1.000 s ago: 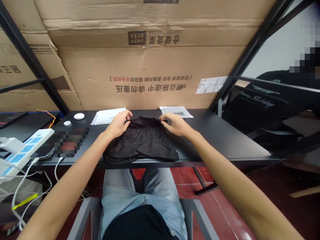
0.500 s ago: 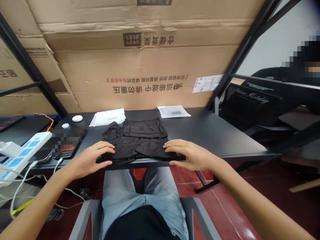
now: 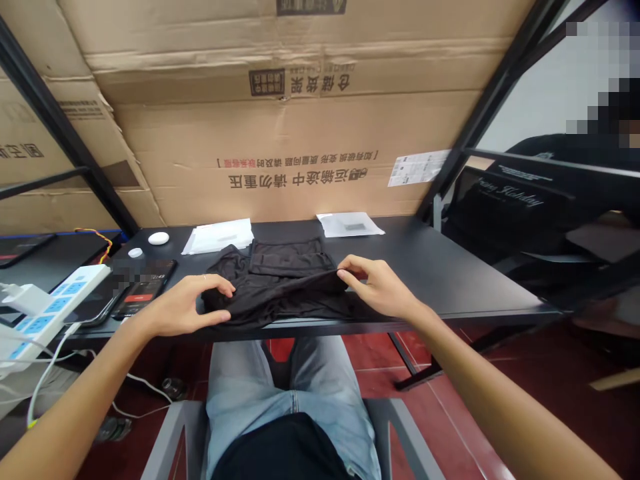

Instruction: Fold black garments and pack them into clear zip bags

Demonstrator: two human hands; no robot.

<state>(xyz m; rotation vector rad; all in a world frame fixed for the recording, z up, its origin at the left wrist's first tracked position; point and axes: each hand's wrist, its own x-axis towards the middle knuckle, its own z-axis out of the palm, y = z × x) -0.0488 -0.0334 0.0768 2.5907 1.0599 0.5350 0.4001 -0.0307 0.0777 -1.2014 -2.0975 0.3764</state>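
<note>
A black fabric garment (image 3: 285, 293), partly folded, lies at the front edge of the black table. My right hand (image 3: 375, 283) pinches its right front edge between thumb and fingers and holds that edge raised off the tabletop. At the garment's left end, my left hand (image 3: 195, 303) rests with thumb and fingers apart, the fingertips against the cloth. A folded panel of the garment lies flat at the back, its edges showing. Cloth under the raised edge is partly hidden.
Two white packets, one at the back left (image 3: 219, 237) and one at the back right (image 3: 350, 225), lie before a cardboard sheet (image 3: 300, 133). Phones (image 3: 145, 290) and a white power strip (image 3: 55, 307) with cables are at left. A person in black (image 3: 555, 160) sits at right.
My right hand has gone from lying spread on the garment to pinching its front edge and lifting it. My left hand has shifted slightly and stays at the left end.
</note>
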